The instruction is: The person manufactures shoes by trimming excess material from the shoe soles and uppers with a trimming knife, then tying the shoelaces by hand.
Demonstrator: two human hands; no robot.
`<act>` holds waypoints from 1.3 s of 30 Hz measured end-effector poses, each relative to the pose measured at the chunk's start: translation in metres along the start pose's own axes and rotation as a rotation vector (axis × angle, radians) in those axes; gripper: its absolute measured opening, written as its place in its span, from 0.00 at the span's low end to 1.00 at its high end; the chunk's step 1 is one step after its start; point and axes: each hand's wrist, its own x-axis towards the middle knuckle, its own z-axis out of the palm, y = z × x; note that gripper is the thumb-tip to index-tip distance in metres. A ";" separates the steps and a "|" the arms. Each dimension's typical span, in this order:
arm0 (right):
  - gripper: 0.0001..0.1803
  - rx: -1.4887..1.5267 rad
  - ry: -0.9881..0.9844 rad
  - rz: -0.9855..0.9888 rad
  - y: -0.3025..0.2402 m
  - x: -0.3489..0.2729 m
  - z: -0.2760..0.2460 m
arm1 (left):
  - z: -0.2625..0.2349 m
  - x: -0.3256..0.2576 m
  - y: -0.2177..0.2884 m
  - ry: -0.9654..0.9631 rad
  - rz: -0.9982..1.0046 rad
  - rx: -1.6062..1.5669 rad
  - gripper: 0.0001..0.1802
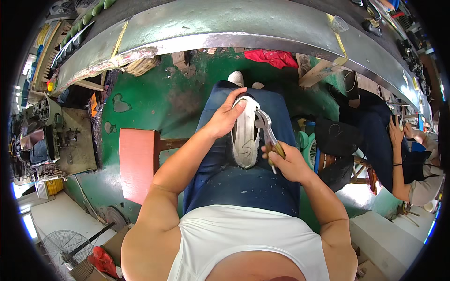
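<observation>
Across my thighs lies a shoe upper on a last [245,136], its white underside facing up. Dark material shows round its rim, and a black hand-drawn mark is near the end closest to me. My left hand [227,115] is closed round the far end, with the thumb pressed on the underside. In my right hand [291,162] are metal lasting pliers [265,124] with yellowish handles, the fingers wrapped round them. The jaws meet the right edge of the shoe near its far end. Whether they pinch the material cannot be made out.
A metal-edged workbench [225,40] spans the far side. At left stands a reddish block [138,161], with a machine table [75,138] beyond it. A wire fan [63,253] is at lower left. Another person's hand [396,133] is at right, past a black cloth [337,136].
</observation>
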 end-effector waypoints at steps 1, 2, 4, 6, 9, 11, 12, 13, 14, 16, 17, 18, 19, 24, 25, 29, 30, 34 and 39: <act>0.17 0.106 -0.005 -0.046 0.001 0.006 0.003 | 0.001 -0.001 0.001 -0.005 0.007 0.004 0.32; 0.16 0.212 -0.010 -0.092 0.000 0.010 0.005 | 0.002 -0.002 0.002 -0.010 0.014 0.008 0.31; 0.15 0.324 -0.035 -0.023 -0.005 0.019 0.009 | 0.001 -0.005 0.004 0.005 0.006 0.002 0.31; 0.15 0.433 -0.061 0.058 -0.008 0.027 0.011 | 0.000 -0.006 0.003 0.016 0.027 0.007 0.30; 0.16 0.537 0.367 -0.151 -0.022 0.036 -0.003 | -0.001 -0.009 0.001 -0.011 0.052 0.114 0.31; 0.16 0.374 0.407 -0.239 -0.024 0.035 -0.023 | -0.001 -0.004 0.002 -0.012 0.026 0.072 0.31; 0.16 0.359 0.316 -0.204 -0.027 0.030 -0.029 | -0.002 -0.003 0.004 -0.015 0.003 0.035 0.31; 0.16 0.359 0.318 -0.203 -0.028 0.026 -0.029 | -0.003 -0.002 0.005 -0.017 0.002 0.035 0.31; 0.16 0.254 0.149 -0.088 -0.028 0.020 -0.028 | -0.004 -0.003 0.006 -0.008 -0.004 0.032 0.30; 0.16 0.118 -0.004 -0.029 -0.018 0.014 -0.018 | 0.000 -0.003 0.007 -0.001 -0.009 0.021 0.30; 0.15 0.103 0.036 -0.139 -0.011 0.015 -0.011 | 0.003 -0.001 0.008 -0.025 0.000 -0.007 0.29; 0.16 0.130 -0.030 -0.097 -0.011 0.018 -0.013 | 0.005 -0.001 0.010 -0.046 0.006 -0.033 0.28; 0.17 0.157 -0.097 -0.056 -0.011 0.023 -0.017 | 0.007 0.000 0.012 -0.049 0.003 -0.037 0.28; 0.13 0.215 -0.065 0.103 -0.028 0.031 -0.023 | -0.001 0.005 0.014 -0.020 0.075 0.399 0.25; 0.13 0.126 -0.059 0.193 -0.031 0.032 -0.024 | -0.002 0.006 0.011 -0.019 0.076 0.399 0.25; 0.12 -0.270 0.179 -0.162 0.024 0.057 -0.002 | -0.012 0.014 -0.009 0.020 0.033 0.171 0.23; 0.12 -0.237 0.266 -0.216 0.026 0.062 0.008 | -0.014 0.016 -0.009 0.013 -0.032 0.092 0.23; 0.10 -0.362 0.304 -0.227 0.016 0.051 -0.002 | -0.012 0.016 -0.008 -0.007 -0.031 0.075 0.23; 0.11 -0.378 0.047 0.018 -0.016 0.034 -0.033 | 0.001 0.024 -0.004 0.104 -0.144 0.117 0.22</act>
